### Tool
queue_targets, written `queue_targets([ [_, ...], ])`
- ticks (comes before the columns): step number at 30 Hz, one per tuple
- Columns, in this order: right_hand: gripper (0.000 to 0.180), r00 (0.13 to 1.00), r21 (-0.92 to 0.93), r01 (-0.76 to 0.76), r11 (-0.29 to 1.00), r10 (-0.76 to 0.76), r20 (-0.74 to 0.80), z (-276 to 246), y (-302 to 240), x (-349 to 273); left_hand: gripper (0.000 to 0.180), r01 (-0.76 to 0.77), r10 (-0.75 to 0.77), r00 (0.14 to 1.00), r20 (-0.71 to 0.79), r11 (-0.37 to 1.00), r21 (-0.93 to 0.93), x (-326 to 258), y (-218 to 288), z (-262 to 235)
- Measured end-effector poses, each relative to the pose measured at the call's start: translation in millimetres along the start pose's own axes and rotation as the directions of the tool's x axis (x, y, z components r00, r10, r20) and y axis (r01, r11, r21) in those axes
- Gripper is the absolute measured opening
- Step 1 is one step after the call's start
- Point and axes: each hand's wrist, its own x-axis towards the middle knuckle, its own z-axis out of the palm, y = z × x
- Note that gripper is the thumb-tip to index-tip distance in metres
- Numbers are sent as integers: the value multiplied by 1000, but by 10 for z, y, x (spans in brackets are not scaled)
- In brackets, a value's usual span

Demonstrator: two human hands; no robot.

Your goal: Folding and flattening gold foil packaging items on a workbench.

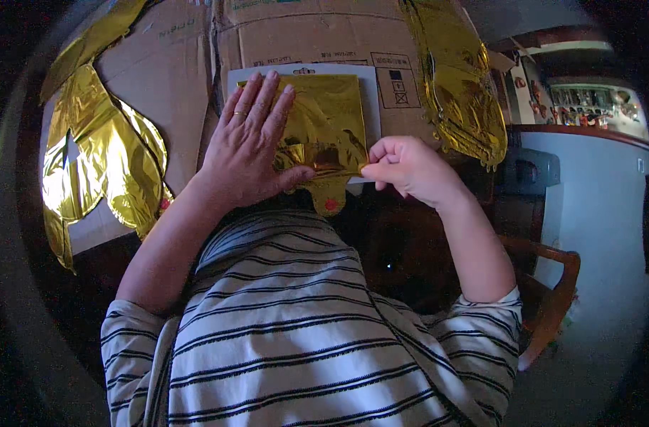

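A gold foil balloon (323, 107), folded into a flat rectangle, lies on a white card (369, 89) with a hanging hole at its far edge. My left hand (249, 146) rests flat across the left part of the foil, fingers stretched out and pointing away, thumb toward the near edge. At the near right corner, my right hand (407, 171) pinches the foil's edge between thumb and fingers. A gold tab (329, 198) with a red spot hangs over the near edge toward my body.
Beneath everything lies brown cardboard (160, 71). Flat gold foil balloons lie at the left (100, 142) and at the far right (461, 78). A wooden chair (563, 285) stands at the right, near a pale half wall (595, 192).
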Motion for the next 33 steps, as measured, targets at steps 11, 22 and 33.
queue_targets([
  [11, 16, 1000, -33, -28, 999, 28, 6, -5, 7, 12, 104, 6, -6, 1000, 15, 1000, 4, 10, -4, 7],
  [22, 18, 993, 133, -37, 990, 22, 119, -40, 71, 39, 104, 20, -20, 999, 29, 1000, 6, 10, 6, -1],
  [33, 14, 1000, -196, -25, 980, 25, -2, 52, -64, -8, 105, 21, -22, 999, 37, 1000, 11, 3, -3, 7],
])
